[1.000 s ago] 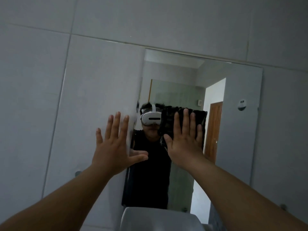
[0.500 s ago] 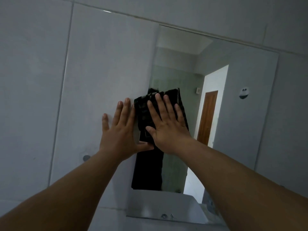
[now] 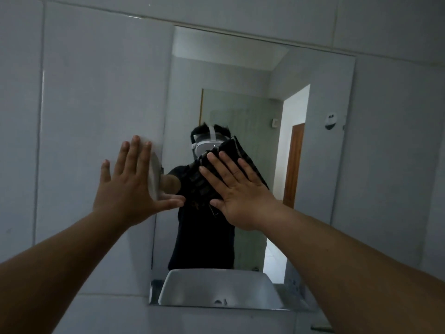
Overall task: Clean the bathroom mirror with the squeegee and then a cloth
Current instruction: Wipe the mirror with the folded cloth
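Bare mirror (image 3: 313, 165) right, seemingly unobstructed

The bathroom mirror (image 3: 310, 145) is a frameless rectangle fixed flat to a wall of pale tiles, its lower edge reflecting a white basin. A dark, ribbed cloth (image 3: 237, 150), folded into a thick pad and tilted, lies flat against the glass left of the mirror's middle, about halfway up.

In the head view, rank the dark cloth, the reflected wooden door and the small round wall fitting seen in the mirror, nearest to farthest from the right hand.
1. Dark cloth: directly under the right hand, pressed flat on the mirror.
2. Wooden door: reflected just right of that hand.
3. Round wall fitting: reflected upper right, near the mirror's right edge.
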